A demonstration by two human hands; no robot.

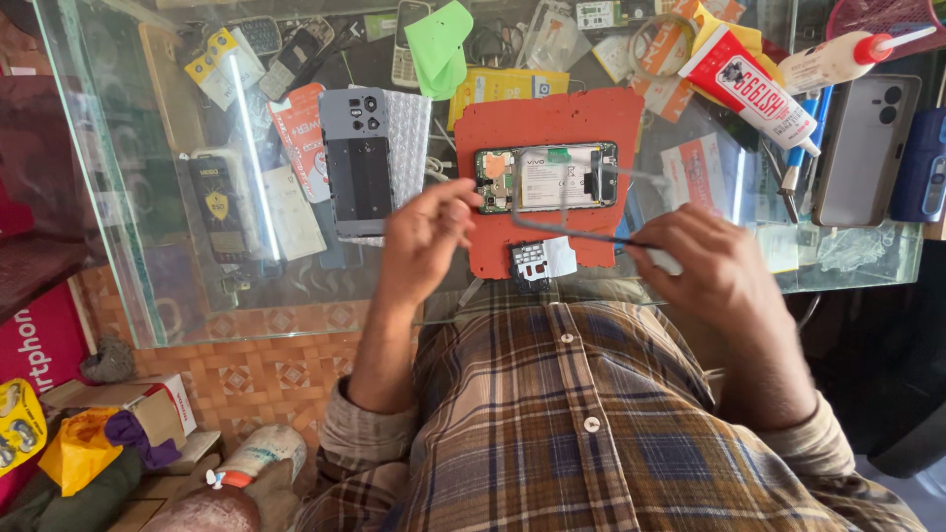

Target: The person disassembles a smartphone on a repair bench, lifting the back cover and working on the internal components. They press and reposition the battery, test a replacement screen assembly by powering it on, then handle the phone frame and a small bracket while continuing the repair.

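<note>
Hands above opened black smartphone (548,177) on red rubber mat (552,128).
Left hand (422,236) pinches fingertips together beside the phone; right hand (711,268) grips thin dark tweezers (572,231) on the glass worktop (128,246).

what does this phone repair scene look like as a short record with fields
surface: glass table with a red work mat
main item: opened phone, back off, board and battery showing
left hand: raised near the phone's left end, fingers pinched; what it holds cannot be told
right hand: grips tweezers that point left over the mat
on mat edge: small dark phone part
nearby: grey back cover, glue tube, green cloth
</note>
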